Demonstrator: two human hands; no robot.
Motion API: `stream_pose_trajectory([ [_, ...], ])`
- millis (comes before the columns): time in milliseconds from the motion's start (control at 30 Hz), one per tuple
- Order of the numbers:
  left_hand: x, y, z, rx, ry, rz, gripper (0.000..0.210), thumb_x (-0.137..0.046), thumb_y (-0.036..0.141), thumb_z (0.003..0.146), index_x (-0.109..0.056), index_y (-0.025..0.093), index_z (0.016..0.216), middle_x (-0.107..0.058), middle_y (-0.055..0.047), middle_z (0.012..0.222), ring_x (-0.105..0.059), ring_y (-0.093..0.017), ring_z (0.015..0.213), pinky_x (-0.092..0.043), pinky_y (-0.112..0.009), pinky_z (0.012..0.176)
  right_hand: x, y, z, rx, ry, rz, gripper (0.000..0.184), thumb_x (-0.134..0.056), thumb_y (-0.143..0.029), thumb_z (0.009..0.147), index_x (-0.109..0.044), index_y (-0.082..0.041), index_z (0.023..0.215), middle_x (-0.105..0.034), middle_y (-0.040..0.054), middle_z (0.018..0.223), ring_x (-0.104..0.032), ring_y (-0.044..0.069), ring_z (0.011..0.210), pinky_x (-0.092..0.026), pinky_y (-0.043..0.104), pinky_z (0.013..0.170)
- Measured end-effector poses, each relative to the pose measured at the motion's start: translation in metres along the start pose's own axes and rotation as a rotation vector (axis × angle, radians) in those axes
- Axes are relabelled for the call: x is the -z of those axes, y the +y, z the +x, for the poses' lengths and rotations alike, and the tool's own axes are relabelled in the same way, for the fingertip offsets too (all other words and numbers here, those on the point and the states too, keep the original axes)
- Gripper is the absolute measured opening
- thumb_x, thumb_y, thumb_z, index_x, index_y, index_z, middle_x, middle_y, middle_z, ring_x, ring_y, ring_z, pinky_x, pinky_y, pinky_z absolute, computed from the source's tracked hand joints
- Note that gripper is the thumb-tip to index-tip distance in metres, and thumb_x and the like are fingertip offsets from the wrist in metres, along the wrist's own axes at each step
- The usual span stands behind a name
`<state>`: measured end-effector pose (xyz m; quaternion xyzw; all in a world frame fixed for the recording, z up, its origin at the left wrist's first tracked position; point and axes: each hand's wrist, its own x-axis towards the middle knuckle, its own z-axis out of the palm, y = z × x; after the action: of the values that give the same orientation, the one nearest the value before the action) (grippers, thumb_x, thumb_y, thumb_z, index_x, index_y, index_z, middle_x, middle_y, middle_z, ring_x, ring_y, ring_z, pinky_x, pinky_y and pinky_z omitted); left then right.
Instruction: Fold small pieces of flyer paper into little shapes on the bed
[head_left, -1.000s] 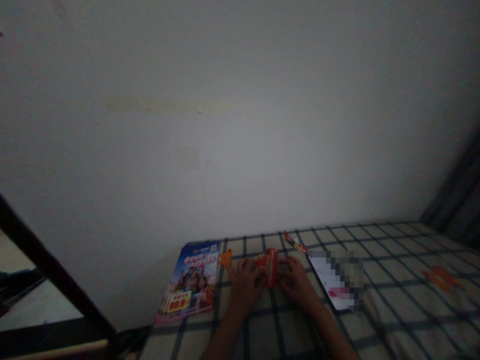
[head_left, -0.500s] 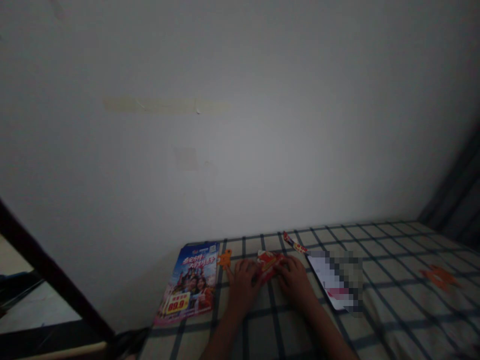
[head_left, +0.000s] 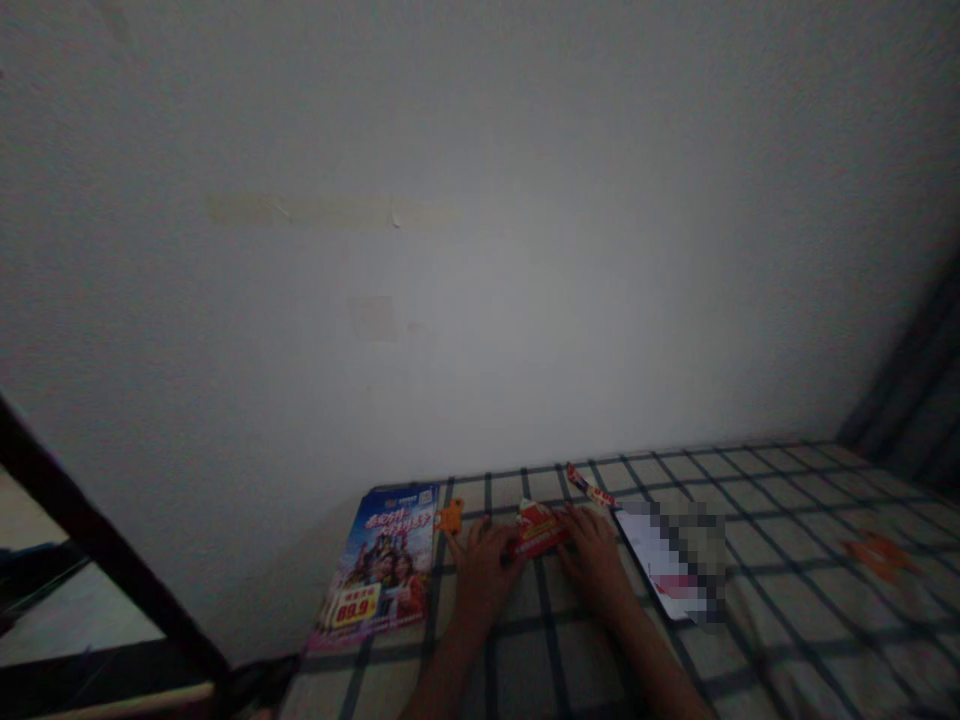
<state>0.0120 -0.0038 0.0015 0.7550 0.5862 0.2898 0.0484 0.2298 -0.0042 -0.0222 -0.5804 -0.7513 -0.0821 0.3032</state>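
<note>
Over the checked cloth (head_left: 521, 655) I see the red packet (head_left: 538, 534), its two ends gripped by the left hand (head_left: 486, 560) and the right hand (head_left: 591, 548); gentle, equal pressure should prevent its crushing.

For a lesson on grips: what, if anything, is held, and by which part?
The red printed packet, by its two ends: left hand's fingers at the left, right hand's fingers at the right.

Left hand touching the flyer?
Apart. The head view shows a strip of checked cloth between the flyer's right edge and the left hand.
</note>
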Motion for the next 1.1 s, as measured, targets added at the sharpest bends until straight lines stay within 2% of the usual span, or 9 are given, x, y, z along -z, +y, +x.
stream_pose_trajectory([
  [133,0.000,0.000,0.001,0.027,-0.010,-0.040,0.029,-0.070,0.036,0.085,-0.072,0.038,0.114,-0.073,-0.001,0.122,-0.046,-0.035,0.135,0.005,-0.074,0.116,-0.004,0.002,-0.002,0.000,-0.043,-0.072,0.042,-0.050,-0.031,0.094,-0.056,-0.029,0.136,-0.061,0.0040,0.138,-0.046,0.030,0.133,-0.032,0.057,0.114],
  [267,0.001,0.000,0.001,0.024,-0.013,-0.084,0.034,-0.072,0.036,0.083,-0.070,0.036,0.118,-0.072,-0.002,0.124,-0.044,-0.036,0.137,0.011,-0.075,0.114,-0.001,0.004,-0.002,0.005,-0.032,-0.064,0.037,-0.050,-0.028,0.093,-0.062,-0.031,0.129,-0.065,0.0031,0.132,-0.049,0.030,0.129,-0.034,0.054,0.111],
  [400,0.001,0.000,0.002,0.036,-0.010,-0.074,0.036,-0.074,0.034,0.081,-0.071,0.035,0.117,-0.071,-0.002,0.127,-0.046,-0.037,0.134,0.007,-0.078,0.114,0.004,0.004,-0.002,0.002,-0.008,-0.003,0.032,-0.055,-0.023,0.089,-0.069,-0.031,0.116,-0.068,0.0031,0.124,-0.050,0.029,0.126,-0.035,0.051,0.110],
  [567,0.003,-0.001,0.003,0.043,-0.023,-0.041,0.035,-0.073,0.035,0.082,-0.072,0.035,0.117,-0.071,-0.003,0.126,-0.048,-0.036,0.132,-0.003,-0.077,0.115,0.006,0.003,-0.002,-0.014,0.004,0.061,0.029,-0.055,-0.020,0.088,-0.071,-0.030,0.110,-0.069,0.0022,0.122,-0.051,0.028,0.124,-0.036,0.049,0.109],
  [833,0.009,0.001,0.003,0.055,-0.056,-0.055,0.031,-0.072,0.035,0.084,-0.073,0.035,0.115,-0.070,-0.003,0.127,-0.048,-0.037,0.132,-0.001,-0.080,0.112,0.006,0.004,-0.001,0.043,-0.030,0.119,0.032,-0.056,-0.018,0.086,-0.069,-0.027,0.113,-0.069,0.0050,0.123,-0.056,0.027,0.118,-0.037,0.050,0.107],
  [1100,0.003,-0.003,0.004,0.032,-0.007,-0.049,0.028,-0.066,0.046,0.088,-0.076,0.036,0.112,-0.071,-0.004,0.124,-0.050,-0.035,0.128,-0.009,-0.075,0.115,0.007,0.004,-0.002,0.075,0.010,0.106,0.029,-0.062,-0.021,0.084,-0.071,-0.028,0.110,-0.070,0.0058,0.120,-0.058,0.028,0.116,-0.041,0.050,0.105],
])
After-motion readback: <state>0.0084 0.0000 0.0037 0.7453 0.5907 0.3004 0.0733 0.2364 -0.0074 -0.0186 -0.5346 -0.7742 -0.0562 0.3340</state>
